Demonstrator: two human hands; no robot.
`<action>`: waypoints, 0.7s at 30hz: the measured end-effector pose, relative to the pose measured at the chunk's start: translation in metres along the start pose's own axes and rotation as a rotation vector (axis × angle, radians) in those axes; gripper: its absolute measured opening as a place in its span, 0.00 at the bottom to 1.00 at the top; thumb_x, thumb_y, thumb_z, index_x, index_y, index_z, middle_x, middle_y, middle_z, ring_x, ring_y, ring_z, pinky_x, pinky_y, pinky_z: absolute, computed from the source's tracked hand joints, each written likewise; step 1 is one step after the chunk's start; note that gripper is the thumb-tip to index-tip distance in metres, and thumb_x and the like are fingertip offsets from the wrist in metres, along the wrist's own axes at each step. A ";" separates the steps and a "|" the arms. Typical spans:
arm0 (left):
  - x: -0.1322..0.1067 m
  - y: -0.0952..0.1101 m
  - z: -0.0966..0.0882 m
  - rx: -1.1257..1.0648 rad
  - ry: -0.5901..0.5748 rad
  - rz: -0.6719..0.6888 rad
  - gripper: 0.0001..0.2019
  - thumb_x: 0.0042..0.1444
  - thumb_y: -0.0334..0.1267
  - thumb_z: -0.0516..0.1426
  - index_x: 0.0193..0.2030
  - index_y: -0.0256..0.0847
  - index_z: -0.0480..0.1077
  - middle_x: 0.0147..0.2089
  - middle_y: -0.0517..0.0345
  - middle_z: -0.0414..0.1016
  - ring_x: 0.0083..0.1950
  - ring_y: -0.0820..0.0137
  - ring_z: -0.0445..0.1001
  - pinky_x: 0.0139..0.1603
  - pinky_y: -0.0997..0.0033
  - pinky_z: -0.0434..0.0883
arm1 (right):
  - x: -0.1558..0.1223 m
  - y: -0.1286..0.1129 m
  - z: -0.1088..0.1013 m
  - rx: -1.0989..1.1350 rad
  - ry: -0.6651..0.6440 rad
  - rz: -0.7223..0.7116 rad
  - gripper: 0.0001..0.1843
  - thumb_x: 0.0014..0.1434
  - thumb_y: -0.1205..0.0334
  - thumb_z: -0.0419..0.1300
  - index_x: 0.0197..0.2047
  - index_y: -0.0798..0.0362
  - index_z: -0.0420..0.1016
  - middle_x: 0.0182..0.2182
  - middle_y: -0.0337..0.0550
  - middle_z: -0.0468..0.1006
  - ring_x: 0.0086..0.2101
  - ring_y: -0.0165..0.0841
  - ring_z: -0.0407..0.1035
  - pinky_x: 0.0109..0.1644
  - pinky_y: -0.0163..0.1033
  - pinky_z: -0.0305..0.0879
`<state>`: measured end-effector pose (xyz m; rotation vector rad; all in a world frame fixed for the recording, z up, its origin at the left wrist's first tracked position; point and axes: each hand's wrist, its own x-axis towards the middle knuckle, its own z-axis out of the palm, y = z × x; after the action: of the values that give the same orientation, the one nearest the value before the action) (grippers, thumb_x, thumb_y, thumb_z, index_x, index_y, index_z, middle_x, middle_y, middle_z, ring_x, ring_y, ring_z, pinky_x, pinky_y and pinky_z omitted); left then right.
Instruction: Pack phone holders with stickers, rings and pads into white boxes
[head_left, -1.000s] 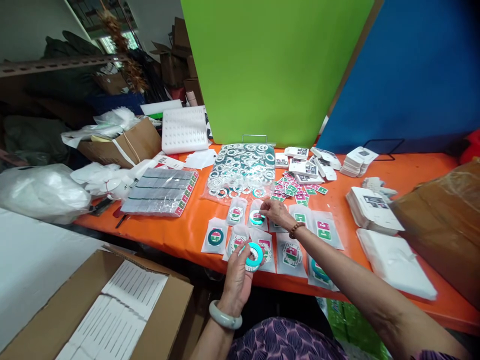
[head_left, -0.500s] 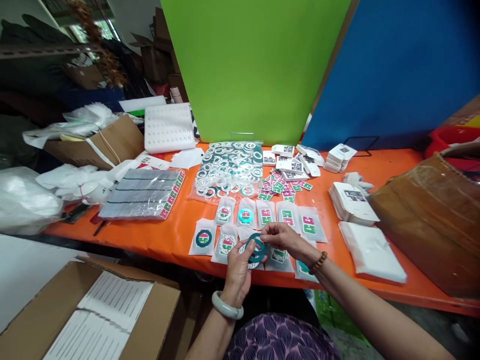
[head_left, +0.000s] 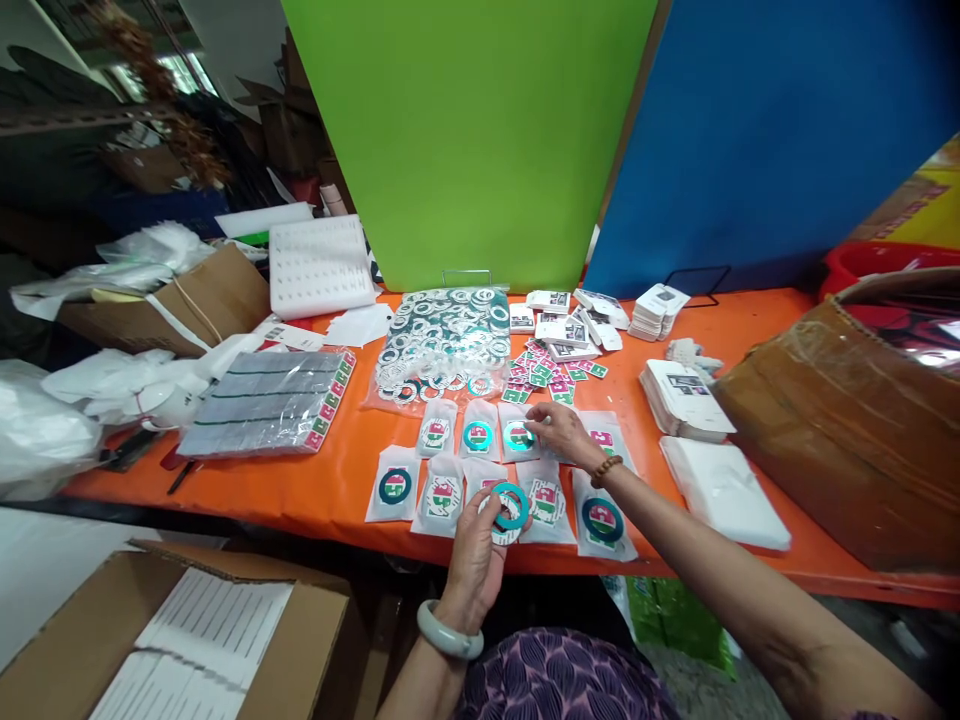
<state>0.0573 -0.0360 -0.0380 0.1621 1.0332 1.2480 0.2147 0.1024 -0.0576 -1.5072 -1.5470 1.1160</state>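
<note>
My left hand (head_left: 474, 550) is closed around a small stack of flat rings (head_left: 511, 508), a teal one on top and white printed ones under it, near the table's front edge. Farther forward, my right hand (head_left: 564, 436) pinches the right edge of a teal ring (head_left: 519, 436), which lies over a white pouch in the back row. Two rows of white translucent pouches bear pink and green cards. Dark teal rings rest on the front-left pouch (head_left: 381, 508) and the front-right pouch (head_left: 626, 545); another teal ring (head_left: 478, 437) sits on a back-row pouch.
Behind the pouches lies a clear bag of rings (head_left: 442, 340), with loose pink and green cards (head_left: 541, 374) and small white boxes (head_left: 564, 330) beside it. White pouches (head_left: 724, 492) are stacked at right, near a large brown carton (head_left: 832, 440). An open carton (head_left: 300, 640) stands front left.
My right hand has moved forward from the stack, carrying a teal ring onto a back-row pouch. My left hand stays low with the remaining rings. The view has shifted slightly.
</note>
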 end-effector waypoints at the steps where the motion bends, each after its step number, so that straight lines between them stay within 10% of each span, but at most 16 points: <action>1: 0.001 0.000 0.000 -0.002 0.008 -0.001 0.23 0.36 0.39 0.71 0.38 0.36 0.69 0.31 0.57 0.77 0.33 0.67 0.77 0.38 0.66 0.75 | -0.006 -0.002 -0.002 -0.022 0.027 -0.024 0.06 0.46 0.62 0.62 0.29 0.53 0.72 0.31 0.42 0.72 0.34 0.34 0.64 0.36 0.37 0.58; 9: 0.009 -0.007 0.011 0.083 0.016 -0.020 0.24 0.34 0.40 0.71 0.38 0.35 0.69 0.27 0.54 0.78 0.28 0.67 0.76 0.31 0.68 0.74 | -0.076 -0.015 -0.004 0.291 -0.427 0.164 0.15 0.48 0.52 0.64 0.26 0.55 0.69 0.20 0.37 0.69 0.20 0.24 0.55 0.23 0.31 0.49; 21: 0.001 -0.008 0.015 0.083 -0.021 -0.056 0.17 0.47 0.39 0.66 0.41 0.34 0.68 0.30 0.50 0.78 0.37 0.60 0.80 0.37 0.65 0.76 | -0.021 0.010 -0.046 0.054 0.015 0.111 0.13 0.46 0.53 0.61 0.23 0.53 0.66 0.19 0.35 0.64 0.20 0.26 0.55 0.24 0.34 0.51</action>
<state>0.0736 -0.0324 -0.0353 0.2085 1.0653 1.1507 0.2624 0.0859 -0.0475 -1.5772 -1.4267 1.1964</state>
